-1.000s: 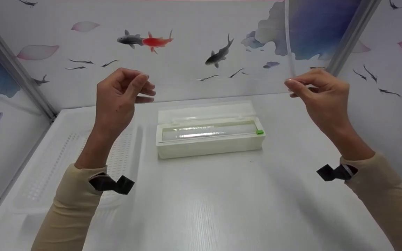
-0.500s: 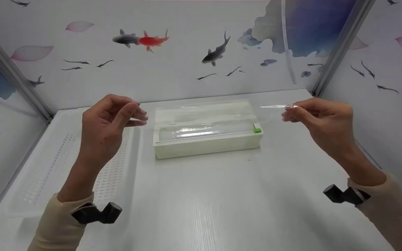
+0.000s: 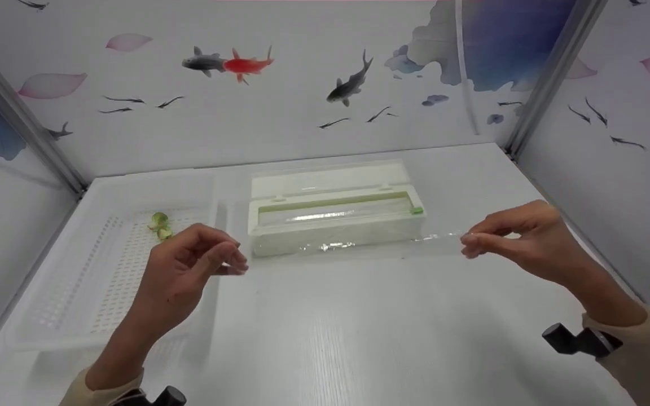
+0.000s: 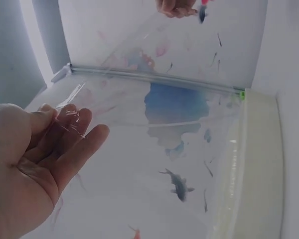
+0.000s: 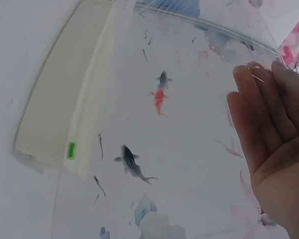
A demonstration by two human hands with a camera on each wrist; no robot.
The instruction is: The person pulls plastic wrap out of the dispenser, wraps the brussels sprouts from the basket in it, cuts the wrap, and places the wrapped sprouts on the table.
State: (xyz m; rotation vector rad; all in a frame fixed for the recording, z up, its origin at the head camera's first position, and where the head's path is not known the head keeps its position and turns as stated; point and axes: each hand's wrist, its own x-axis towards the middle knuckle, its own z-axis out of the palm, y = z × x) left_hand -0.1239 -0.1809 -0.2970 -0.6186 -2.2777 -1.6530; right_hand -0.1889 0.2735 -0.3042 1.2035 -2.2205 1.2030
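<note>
**Now: cling film stretched between your two hands**

Your left hand (image 3: 189,270) pinches one corner of a clear sheet of cling film (image 3: 353,247), thumb against curled fingers (image 4: 65,130), and your right hand (image 3: 519,242) pinches the opposite corner the same way. The film spans the gap between them, low above the table (image 3: 359,332), just in front of the white dispenser box (image 3: 336,217). In the left wrist view the sheet runs back to the box's cutting edge, by the small green slider (image 3: 417,211); you cannot tell from these views whether it is cut free. The box lid stands open behind the roll. To your left a white perforated tray (image 3: 77,282) sits on the table, with two small green vegetable pieces (image 3: 159,224) near its far end.
</note>
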